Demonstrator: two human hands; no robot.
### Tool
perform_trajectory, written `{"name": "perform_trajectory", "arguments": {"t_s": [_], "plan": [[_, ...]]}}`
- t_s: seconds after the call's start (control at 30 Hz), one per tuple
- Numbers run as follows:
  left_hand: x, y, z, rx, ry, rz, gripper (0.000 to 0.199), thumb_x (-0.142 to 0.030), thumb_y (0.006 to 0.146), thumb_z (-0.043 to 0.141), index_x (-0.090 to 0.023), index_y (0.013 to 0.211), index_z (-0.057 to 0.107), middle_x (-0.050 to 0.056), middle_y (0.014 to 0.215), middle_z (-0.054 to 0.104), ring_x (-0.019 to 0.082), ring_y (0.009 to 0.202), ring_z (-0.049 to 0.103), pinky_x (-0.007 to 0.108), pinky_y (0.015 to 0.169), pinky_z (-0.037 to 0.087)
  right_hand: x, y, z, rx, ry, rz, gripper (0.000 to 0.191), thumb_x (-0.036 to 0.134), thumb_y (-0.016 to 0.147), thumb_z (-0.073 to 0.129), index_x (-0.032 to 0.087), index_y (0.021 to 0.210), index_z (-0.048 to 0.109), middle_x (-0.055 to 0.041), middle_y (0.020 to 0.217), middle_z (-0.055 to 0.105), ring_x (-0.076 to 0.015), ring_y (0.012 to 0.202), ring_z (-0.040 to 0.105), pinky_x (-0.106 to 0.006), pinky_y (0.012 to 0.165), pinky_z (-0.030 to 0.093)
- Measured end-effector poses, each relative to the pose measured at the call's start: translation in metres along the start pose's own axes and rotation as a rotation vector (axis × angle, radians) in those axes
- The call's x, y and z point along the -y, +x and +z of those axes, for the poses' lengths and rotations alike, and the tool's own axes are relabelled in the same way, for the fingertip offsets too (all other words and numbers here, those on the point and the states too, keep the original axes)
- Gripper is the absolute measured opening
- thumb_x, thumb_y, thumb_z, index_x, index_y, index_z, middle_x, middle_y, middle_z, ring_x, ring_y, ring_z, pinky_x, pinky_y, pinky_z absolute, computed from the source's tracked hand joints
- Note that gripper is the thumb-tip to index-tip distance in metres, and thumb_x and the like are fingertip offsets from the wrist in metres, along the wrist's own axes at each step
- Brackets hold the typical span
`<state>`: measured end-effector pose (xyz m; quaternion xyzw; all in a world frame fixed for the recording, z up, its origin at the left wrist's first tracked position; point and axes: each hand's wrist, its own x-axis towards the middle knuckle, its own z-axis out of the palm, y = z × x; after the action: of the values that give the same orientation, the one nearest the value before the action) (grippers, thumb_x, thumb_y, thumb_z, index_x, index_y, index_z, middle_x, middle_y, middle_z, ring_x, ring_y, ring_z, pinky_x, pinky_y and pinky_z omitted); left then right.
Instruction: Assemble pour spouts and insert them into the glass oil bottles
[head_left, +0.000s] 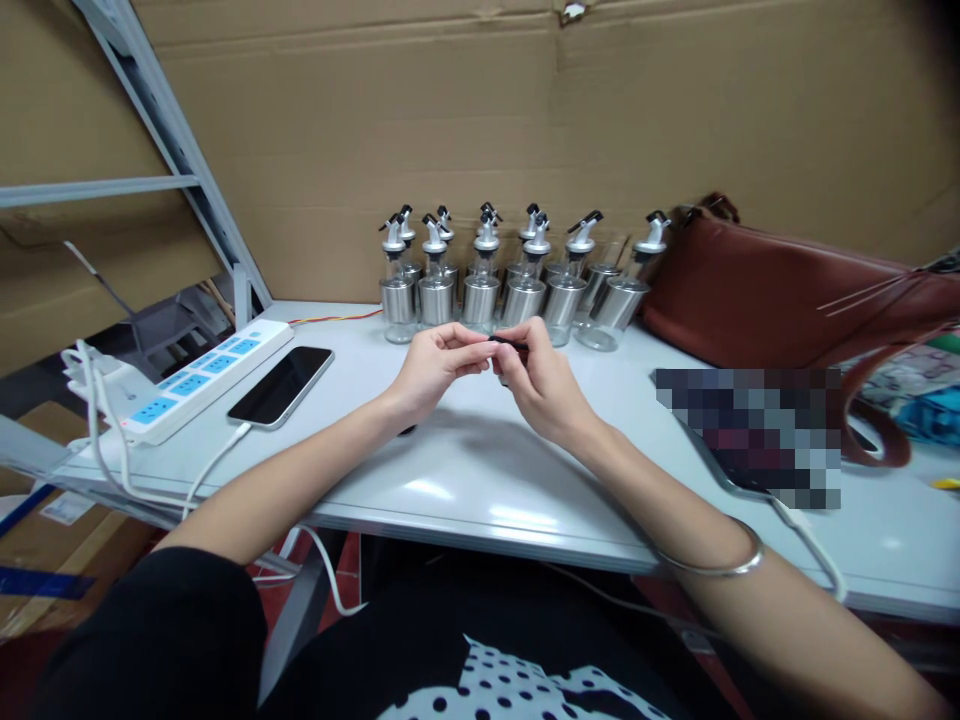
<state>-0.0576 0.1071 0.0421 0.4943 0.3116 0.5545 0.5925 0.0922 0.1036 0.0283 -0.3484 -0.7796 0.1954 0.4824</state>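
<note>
Above the white table, my left hand (442,365) and my right hand (544,380) meet at the fingertips. Both are closed in a pinch on a small black piece (510,343), mostly covered by my fingers, so its kind is unclear. Just beyond my hands stand several glass oil bottles (523,297) with steel sleeves, in close rows. Silver pourer spouts (487,238) with black flip tips top them. Partly hidden by my left wrist, a small dark thing (407,431) lies on the table.
To the left lie a white power strip (262,338) and a phone (281,387) on a charging cable. A pixelated device (750,430) with a cable lies at right, before a brown leather bag (780,290). Cardboard (450,110) stands behind the table; a metal shelf frame (180,140) rises at left.
</note>
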Motion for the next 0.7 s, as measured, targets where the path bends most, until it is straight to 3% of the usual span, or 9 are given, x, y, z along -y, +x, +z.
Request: {"name": "perform_trajectory", "arguments": {"t_s": [0.33,0.53,0.7], "plan": [[-0.003,0.001,-0.003,0.077,0.04,-0.037,0.033,-0.033,0.054,0.085,-0.013,0.063,0.061,-0.002,0.062,0.063,0.007,0.057,0.056,0.025,0.066,0.046,0.006,0.001,-0.004,-0.022,0.009,0.003,0.013,0.034,0.091,0.039,0.022,0.088,0.042,0.0033,0.064,0.051,-0.0112,0.052,0.046,-0.026,0.053,0.036],[-0.008,0.003,-0.01,0.192,0.078,-0.145,0.03,-0.025,0.063,0.082,-0.015,0.087,0.067,0.0,0.07,0.066,0.008,0.058,0.059,0.027,0.068,0.046,0.009,0.0,-0.008,-0.001,0.035,0.015,0.014,0.031,0.089,0.041,0.022,0.078,0.041,0.0053,0.056,0.046,-0.0104,0.05,0.044,-0.025,0.051,0.034],[-0.007,0.006,-0.013,0.248,0.086,-0.164,0.031,-0.03,0.058,0.085,-0.014,0.082,0.072,0.002,0.071,0.068,0.008,0.059,0.058,0.028,0.067,0.046,0.01,0.0,-0.007,-0.036,0.085,0.014,0.014,0.032,0.086,0.045,0.022,0.078,0.04,0.0043,0.06,0.049,-0.0098,0.051,0.045,-0.025,0.05,0.035]]}}
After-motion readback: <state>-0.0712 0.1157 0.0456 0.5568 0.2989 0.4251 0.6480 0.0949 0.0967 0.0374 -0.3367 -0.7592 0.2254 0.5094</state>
